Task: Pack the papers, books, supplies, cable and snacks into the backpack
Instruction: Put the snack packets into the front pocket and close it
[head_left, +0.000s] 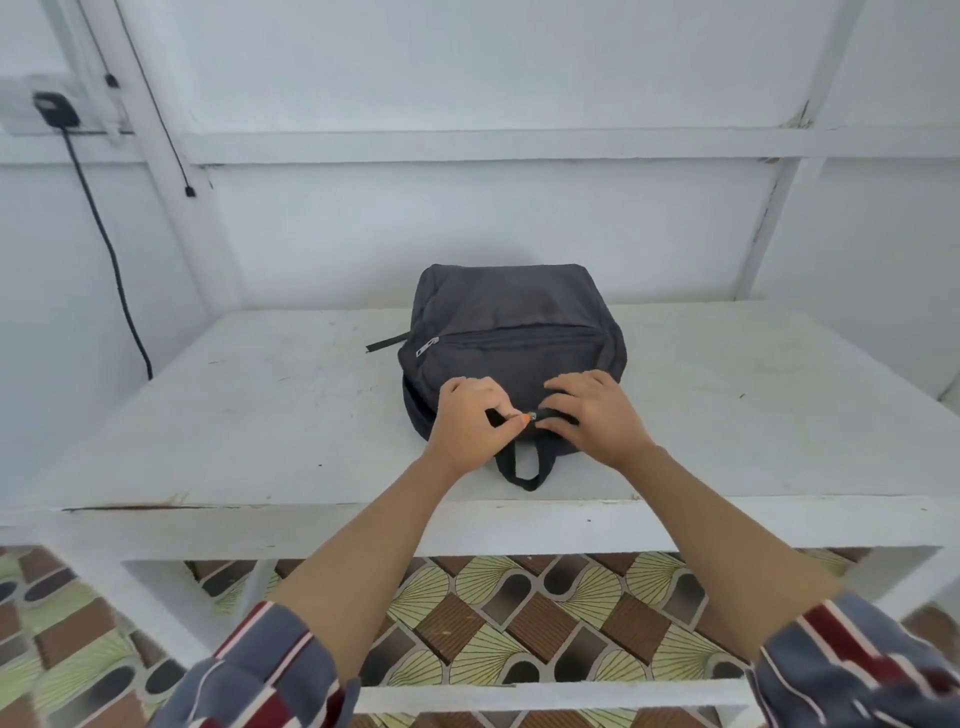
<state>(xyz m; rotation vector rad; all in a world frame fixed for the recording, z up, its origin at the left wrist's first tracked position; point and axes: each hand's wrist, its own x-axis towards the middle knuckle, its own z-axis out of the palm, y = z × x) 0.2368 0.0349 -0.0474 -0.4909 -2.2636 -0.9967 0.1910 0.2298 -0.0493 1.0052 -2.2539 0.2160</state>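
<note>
- Dark grey fabric backpack (511, 322) lies flat on the white painted wooden table (249, 410), its loop handle (524, 470) toward the near edge;
- left hand (475, 418) pinches the small orange-tipped zip pull (528, 415) at the top seam;
- right hand (595, 410), fingers curled, grips that seam just beside it.

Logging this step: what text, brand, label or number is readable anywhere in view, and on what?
None can be read.
The backpack: plain dark fabric, no logo or label showing.
The front zipper pull: too small to tell.
The wall plug: blurred, nothing legible.
</note>
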